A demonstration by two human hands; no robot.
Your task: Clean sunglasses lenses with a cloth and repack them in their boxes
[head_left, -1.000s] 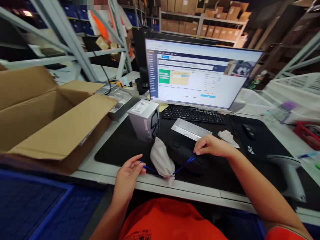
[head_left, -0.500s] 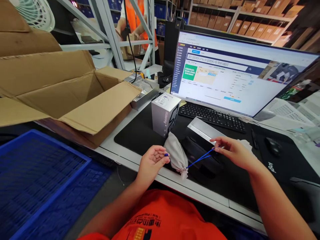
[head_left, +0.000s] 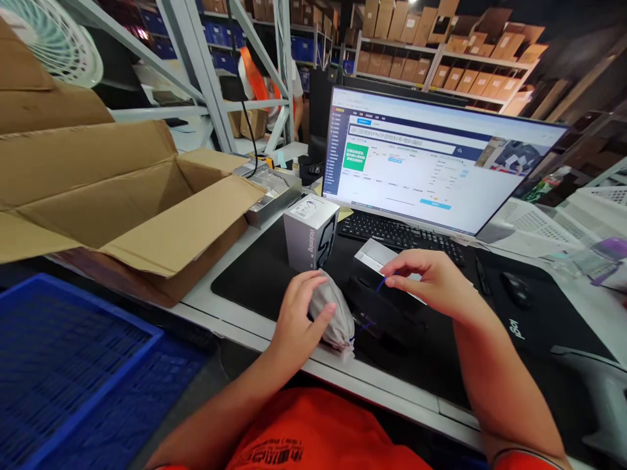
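Grey pouch [head_left: 339, 318] partly behind left hand [head_left: 298, 318], blue cord [head_left: 381, 284] faint midway.

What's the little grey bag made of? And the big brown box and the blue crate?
The grey bag looks like soft, dull cloth: it wrinkles and bunches up at its mouth. The brown box looks like plain matt cardboard, with straight fold creases. The blue crate is probably stiff plastic: it's one even colour, with a grid of slots.
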